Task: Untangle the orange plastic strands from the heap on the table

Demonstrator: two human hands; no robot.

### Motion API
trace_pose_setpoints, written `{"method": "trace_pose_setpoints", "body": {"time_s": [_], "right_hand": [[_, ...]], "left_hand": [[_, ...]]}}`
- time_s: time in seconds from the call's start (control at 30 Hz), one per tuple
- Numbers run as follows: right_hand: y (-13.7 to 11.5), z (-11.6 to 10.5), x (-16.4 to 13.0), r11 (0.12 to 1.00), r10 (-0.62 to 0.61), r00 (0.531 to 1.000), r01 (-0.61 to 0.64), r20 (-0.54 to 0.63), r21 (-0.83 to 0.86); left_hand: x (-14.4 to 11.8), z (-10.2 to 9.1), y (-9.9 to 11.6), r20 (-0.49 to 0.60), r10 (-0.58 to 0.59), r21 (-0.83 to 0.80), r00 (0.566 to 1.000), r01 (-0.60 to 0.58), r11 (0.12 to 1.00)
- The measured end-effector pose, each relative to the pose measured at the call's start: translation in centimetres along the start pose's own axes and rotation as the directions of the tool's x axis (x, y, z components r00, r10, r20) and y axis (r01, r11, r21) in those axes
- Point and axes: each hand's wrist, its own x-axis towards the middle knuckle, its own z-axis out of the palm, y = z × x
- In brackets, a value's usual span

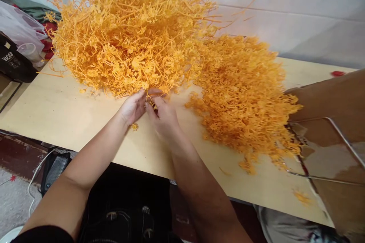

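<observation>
A tall tangled heap of orange plastic sprue strands (128,30) rises at the back of the pale wooden table (57,110). To its right lies a flatter pile of small orange plastic pieces (242,91). My left hand (132,107) and my right hand (164,115) meet at the heap's front edge, fingers pinched together on one orange strand piece (150,102). A single loose orange piece (134,126) lies on the table just under my left wrist.
A brown cardboard box with a metal wire frame (330,148) stands at the right table edge. A black bag (13,62) and a clear plastic bag with a cup (25,38) sit at far left. White tiled wall behind. A cable and dark object lie on the floor (54,167).
</observation>
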Motion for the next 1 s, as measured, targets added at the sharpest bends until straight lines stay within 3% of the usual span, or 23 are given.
{"method": "trace_pose_setpoints", "body": {"time_s": [0.17,0.33,0.47,0.67,0.8,1.0], "right_hand": [[-0.9,-0.2,-0.3,0.995,0.026,0.999,-0.03,0.044,0.097],[-0.7,-0.2,-0.1,0.925,0.118,0.991,-0.131,0.057,0.357],[-0.7,-0.5,0.1,0.803,0.178,0.979,-0.201,0.095,0.561],[-0.4,-0.7,0.5,0.52,0.259,0.948,-0.296,0.182,0.801],[-0.2,-0.9,0.6,0.381,0.311,0.928,-0.32,0.205,0.868],[-0.6,-1.4,0.7,0.263,0.278,0.912,-0.374,0.302,0.889]], "left_hand": [[-0.3,0.6,0.2,-0.091,0.012,-0.016,0.996,-0.013,1.0],[-0.6,0.9,0.9,-0.002,-0.042,-0.04,0.999,0.042,0.998],[-0.8,0.6,0.9,0.124,-0.019,-0.019,0.992,0.021,1.0],[-1.1,0.8,0.8,0.141,-0.01,-0.047,0.99,0.017,0.999],[-1.1,1.0,0.7,0.14,0.033,-0.093,0.99,-0.02,0.995],[-1.2,1.0,0.5,0.187,0.059,-0.117,0.981,-0.037,0.992]]}}
